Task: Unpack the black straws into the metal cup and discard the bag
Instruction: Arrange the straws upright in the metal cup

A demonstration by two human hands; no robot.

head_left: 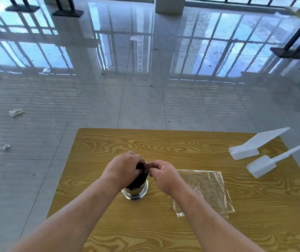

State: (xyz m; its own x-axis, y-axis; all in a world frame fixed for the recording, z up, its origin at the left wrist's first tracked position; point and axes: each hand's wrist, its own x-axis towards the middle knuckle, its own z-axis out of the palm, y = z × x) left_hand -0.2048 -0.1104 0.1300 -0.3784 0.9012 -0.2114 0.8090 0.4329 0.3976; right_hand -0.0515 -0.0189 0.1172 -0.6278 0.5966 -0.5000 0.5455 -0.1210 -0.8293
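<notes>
- Looking down from the head camera, we see our left hand (pixel 125 167) wrapped around the upper part of the bundle of black straws (pixel 139 176), fingers curled tight about it.
- Our right hand (pixel 162 174) comes in from the other side, its fingertips (pixel 150 169) pinched at the top of the same bundle, just beside the left hand's knuckles.
- The straws stand in the metal cup (pixel 135 192), their lower ends hidden inside it and their tops mostly covered by our hands.
- We see the cup upright on the wooden table (pixel 163 144), near the middle of its width and below our two wrists.
- The clear plastic bag (pixel 205 190) lies flat and empty on the table just to the right of the cup, partly under our right forearm; neither hand touches it.
- Two white plastic scoops (pixel 254 148) lie near the table's far right corner, well apart from the cup, with their handles pointing off past the edge.
- Beyond the table we see a glossy tiled floor (pixel 145 106) with a few crumpled paper scraps (pixel 15 112) on the left.
</notes>
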